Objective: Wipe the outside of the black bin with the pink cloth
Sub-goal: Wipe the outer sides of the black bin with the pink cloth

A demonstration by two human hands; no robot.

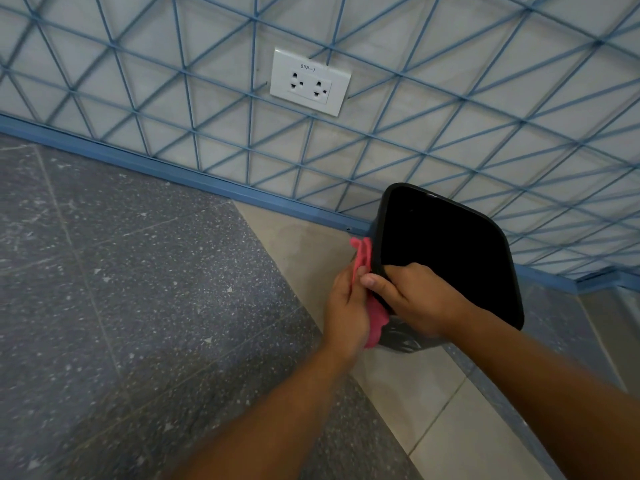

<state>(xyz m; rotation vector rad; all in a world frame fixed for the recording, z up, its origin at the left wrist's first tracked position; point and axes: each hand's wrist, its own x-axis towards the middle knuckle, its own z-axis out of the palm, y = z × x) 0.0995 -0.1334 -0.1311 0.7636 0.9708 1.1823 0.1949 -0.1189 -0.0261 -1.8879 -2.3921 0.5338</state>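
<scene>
- We find the black bin (pixel 446 254) at right of centre in the frame, standing on the pale floor tile (pixel 304 237) close to the blue skirting (pixel 173 168) of the wall, with its open mouth towards us.
- Our right hand (pixel 412 296) grips the near left rim, fingers curled over the edge into the mouth and thumb outside.
- Our left hand (pixel 346 306) presses the pink cloth (pixel 363 254) against the bin's left outer wall, fingers laid fairly flat over it; the cloth bunches above and hangs below the hand.
- We judge the bin light and stiff, thin moulded plastic with rounded corners and a thick rolled rim. The rim looks the best hold, since the smooth walls may slip or slide on tile.
- The cloth looks soft, limp and thin, so it wants a spread palm behind it.
- The dark floor (pixel 121 271) at left is speckled stone; the wall carries a blue lattice and a white double socket (pixel 310 81) in the upper middle.
</scene>
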